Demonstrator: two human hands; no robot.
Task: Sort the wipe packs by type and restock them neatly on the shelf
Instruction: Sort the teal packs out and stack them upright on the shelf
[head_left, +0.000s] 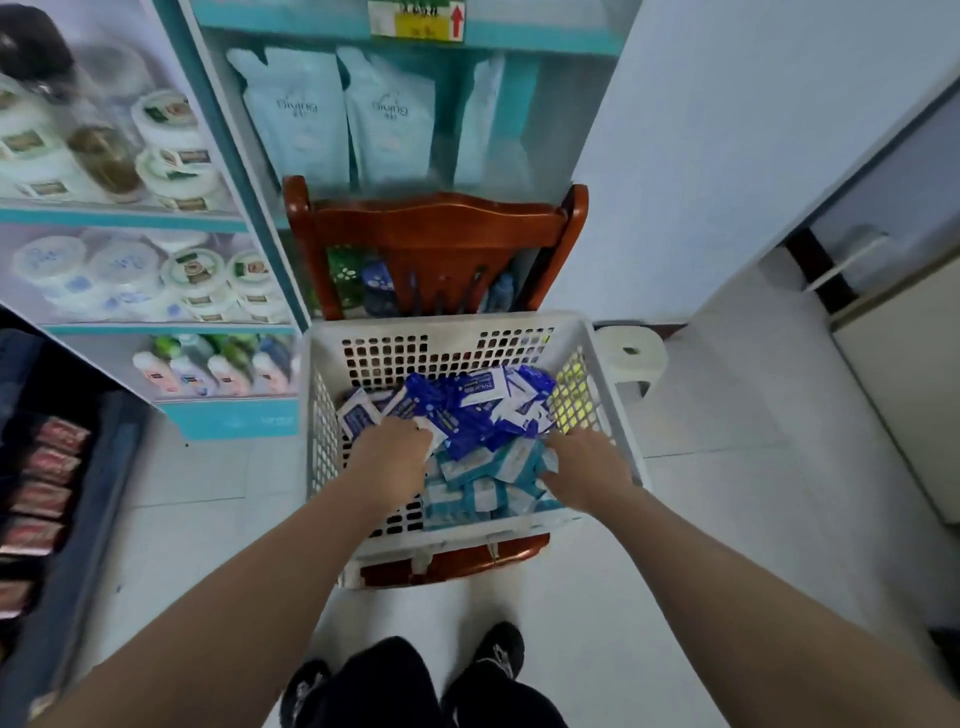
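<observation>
Wipe packs lie heaped in the white basket on the wooden chair; left hand grip curls onto dark-blue packs, right hand grip, buried among teal packs, cannot be judged.

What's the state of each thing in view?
White perforated plastic basket: on brown wooden chair, part full.
Dark blue wipe packs: loose heap, far side.
Light teal wipe packs: loose heap, near side.
Left hand: fingers curled on dark blue packs.
Right hand: on teal packs, grip unclear.
</observation>
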